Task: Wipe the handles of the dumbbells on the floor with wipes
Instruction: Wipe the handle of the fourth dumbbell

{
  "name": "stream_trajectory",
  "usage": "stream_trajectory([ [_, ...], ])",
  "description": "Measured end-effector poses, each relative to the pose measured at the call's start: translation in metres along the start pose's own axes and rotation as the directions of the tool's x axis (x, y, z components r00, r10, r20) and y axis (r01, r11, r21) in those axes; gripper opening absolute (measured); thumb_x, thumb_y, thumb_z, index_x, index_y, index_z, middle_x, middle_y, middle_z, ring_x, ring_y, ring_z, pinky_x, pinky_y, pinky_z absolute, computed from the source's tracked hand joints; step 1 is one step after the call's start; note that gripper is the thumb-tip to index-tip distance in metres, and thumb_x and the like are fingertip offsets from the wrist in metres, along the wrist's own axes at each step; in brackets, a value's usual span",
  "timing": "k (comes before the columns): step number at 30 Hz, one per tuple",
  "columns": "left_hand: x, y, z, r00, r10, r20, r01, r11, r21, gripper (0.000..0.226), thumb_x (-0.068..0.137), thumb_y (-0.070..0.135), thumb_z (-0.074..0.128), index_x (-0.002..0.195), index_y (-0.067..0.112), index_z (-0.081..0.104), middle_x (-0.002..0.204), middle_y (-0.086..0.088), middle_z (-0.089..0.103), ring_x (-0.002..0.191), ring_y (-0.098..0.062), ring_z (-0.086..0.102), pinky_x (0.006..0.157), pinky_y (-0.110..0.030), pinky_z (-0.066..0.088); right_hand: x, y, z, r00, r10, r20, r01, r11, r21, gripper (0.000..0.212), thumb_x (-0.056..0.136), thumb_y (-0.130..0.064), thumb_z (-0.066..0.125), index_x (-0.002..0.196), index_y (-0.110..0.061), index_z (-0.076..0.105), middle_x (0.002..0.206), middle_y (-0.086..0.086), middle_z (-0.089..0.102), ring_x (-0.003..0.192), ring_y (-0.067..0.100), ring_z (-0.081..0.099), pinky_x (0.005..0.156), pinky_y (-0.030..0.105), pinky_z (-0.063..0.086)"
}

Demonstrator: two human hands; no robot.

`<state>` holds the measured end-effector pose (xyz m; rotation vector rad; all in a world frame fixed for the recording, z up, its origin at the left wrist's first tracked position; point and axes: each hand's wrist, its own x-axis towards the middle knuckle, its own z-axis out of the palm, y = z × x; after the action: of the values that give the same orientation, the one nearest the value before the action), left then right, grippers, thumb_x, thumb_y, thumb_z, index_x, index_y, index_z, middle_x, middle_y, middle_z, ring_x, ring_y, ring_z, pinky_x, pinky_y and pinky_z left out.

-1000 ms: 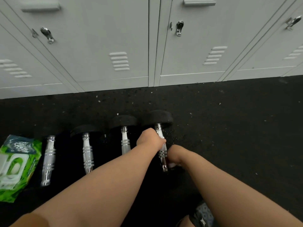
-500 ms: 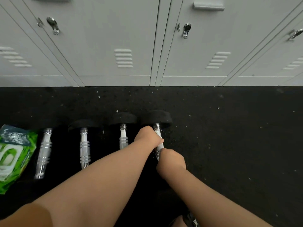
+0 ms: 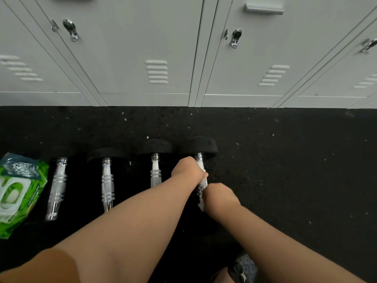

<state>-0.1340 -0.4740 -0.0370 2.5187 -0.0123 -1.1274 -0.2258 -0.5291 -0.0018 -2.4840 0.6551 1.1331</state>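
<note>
Several black-ended dumbbells with chrome handles lie side by side on the dark floor. My left hand (image 3: 188,170) grips the upper part of the rightmost dumbbell's handle (image 3: 201,167). Just below it, my right hand (image 3: 219,196) is closed around the same handle with a white wipe (image 3: 201,206) showing at its left edge. The rightmost dumbbell's far head (image 3: 201,145) is visible; its near head is hidden under my arms. The three other handles (image 3: 107,181) lie untouched to the left.
A green pack of wipes (image 3: 17,193) lies at the far left beside the row. Grey lockers (image 3: 155,48) stand along the back of the black speckled floor (image 3: 295,170). Part of a patterned shoe (image 3: 243,268) shows at the bottom.
My right hand slid up the handle toward my left hand and has now drawn back slightly down it. The left hand keeps its grip. The camera tilted a little.
</note>
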Motion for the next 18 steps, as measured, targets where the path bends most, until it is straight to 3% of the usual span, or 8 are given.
stream_trajectory([
  [2, 0.000, -0.001, 0.000, 1.000, -0.003, 0.013, 0.003, 1.000, -0.003, 0.040, 0.075, 0.041, 0.075, 0.100, 0.012, 0.063, 0.100, -0.004, 0.066, 0.093, -0.024, 0.066, 0.071, -0.029, 0.049, 0.008, 0.012, -0.017, 0.993, 0.074, -0.088, -0.070, 0.996, 0.045, 0.017, 0.083, -0.014, 0.056, 0.097, -0.011, 0.065, 0.094, 0.007, 0.064, 0.092, 0.027, 0.063, 0.070, 0.028, 0.047],
  [4, 0.000, -0.001, -0.001, 1.000, -0.007, 0.027, 0.007, 1.000, -0.017, 0.038, 0.074, 0.042, 0.075, 0.097, 0.013, 0.064, 0.093, -0.003, 0.067, 0.085, -0.023, 0.067, 0.066, -0.028, 0.049, 0.020, 0.024, -0.029, 0.966, 0.173, -0.194, -0.133, 0.971, 0.201, 0.024, 0.085, -0.008, 0.052, 0.104, -0.013, 0.065, 0.104, 0.009, 0.066, 0.096, 0.028, 0.063, 0.077, 0.031, 0.051],
  [6, -0.001, -0.001, 0.000, 1.000, -0.001, 0.030, 0.002, 1.000, -0.021, 0.038, 0.074, 0.042, 0.075, 0.096, 0.013, 0.065, 0.089, -0.002, 0.067, 0.083, -0.022, 0.067, 0.065, -0.027, 0.049, 0.025, 0.024, -0.028, 0.959, 0.188, -0.212, -0.118, 0.945, 0.305, 0.028, 0.086, -0.008, 0.052, 0.110, -0.014, 0.066, 0.107, 0.010, 0.068, 0.096, 0.026, 0.064, 0.078, 0.030, 0.053],
  [11, -0.001, 0.001, -0.004, 1.000, 0.015, 0.010, -0.015, 0.999, 0.038, 0.042, 0.075, 0.042, 0.075, 0.102, 0.011, 0.062, 0.101, -0.003, 0.066, 0.097, -0.024, 0.065, 0.070, -0.029, 0.047, 0.009, 0.008, 0.003, 0.993, 0.082, -0.084, -0.063, 0.975, 0.212, 0.016, 0.085, -0.012, 0.051, 0.083, -0.010, 0.066, 0.082, 0.006, 0.066, 0.078, 0.024, 0.062, 0.065, 0.026, 0.046],
  [13, 0.002, -0.001, -0.003, 0.999, 0.006, 0.033, -0.007, 1.000, 0.027, 0.042, 0.074, 0.044, 0.075, 0.097, 0.011, 0.063, 0.096, -0.004, 0.068, 0.090, -0.024, 0.067, 0.068, -0.029, 0.048, 0.006, 0.016, -0.007, 0.996, 0.035, -0.083, -0.022, 0.990, 0.142, 0.018, 0.085, -0.015, 0.054, 0.089, -0.009, 0.070, 0.087, 0.007, 0.070, 0.085, 0.024, 0.066, 0.070, 0.028, 0.052],
  [16, 0.000, -0.007, 0.001, 0.999, 0.025, 0.037, -0.024, 0.999, -0.023, 0.033, 0.076, 0.043, 0.073, 0.084, 0.014, 0.060, 0.081, -0.001, 0.063, 0.076, -0.021, 0.064, 0.062, -0.028, 0.046, 0.023, 0.026, -0.034, 0.943, 0.141, -0.301, -0.010, 0.917, 0.398, 0.021, 0.089, -0.017, 0.054, 0.100, -0.013, 0.071, 0.094, 0.007, 0.071, 0.079, 0.020, 0.064, 0.070, 0.028, 0.052],
  [18, -0.003, -0.009, 0.002, 0.999, 0.045, 0.024, -0.043, 0.997, -0.058, 0.030, 0.078, 0.042, 0.071, 0.081, 0.014, 0.059, 0.077, 0.000, 0.061, 0.070, -0.019, 0.059, 0.058, -0.027, 0.044, 0.039, 0.017, -0.040, 0.927, 0.139, -0.348, 0.055, 0.867, 0.495, 0.025, 0.090, -0.015, 0.053, 0.108, -0.014, 0.070, 0.100, 0.006, 0.070, 0.079, 0.017, 0.061, 0.069, 0.026, 0.048],
])
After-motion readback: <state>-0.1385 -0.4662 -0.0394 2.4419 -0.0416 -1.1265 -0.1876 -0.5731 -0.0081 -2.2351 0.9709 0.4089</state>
